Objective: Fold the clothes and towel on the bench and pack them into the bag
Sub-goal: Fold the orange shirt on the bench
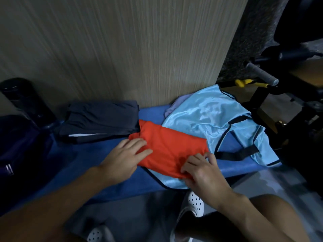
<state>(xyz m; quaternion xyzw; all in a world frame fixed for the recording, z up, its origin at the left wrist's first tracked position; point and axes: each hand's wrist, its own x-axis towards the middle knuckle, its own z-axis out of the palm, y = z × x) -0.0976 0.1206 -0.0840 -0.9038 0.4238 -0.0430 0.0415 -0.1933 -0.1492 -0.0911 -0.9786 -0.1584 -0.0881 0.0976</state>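
Note:
A folded orange garment point(170, 147) lies in the middle of the blue bench point(97, 165). My left hand point(125, 154) rests flat on its left end with straight fingers. My right hand point(202, 172) pinches its near right corner with curled fingers. Under and to the right of it spreads a light blue mesh vest point(218, 117) with black trim. A folded dark grey garment point(101, 119) sits at the back left of the bench. A dark navy bag point(19, 145) stands at the far left.
A wood-grain wall point(122, 49) rises right behind the bench. A pale lilac cloth point(176, 105) peeks out behind the vest. Black gym equipment with yellow grips point(244, 82) stands to the right. A dark bottle point(24, 100) stands at the left. My white clogs point(194, 205) are on the floor below.

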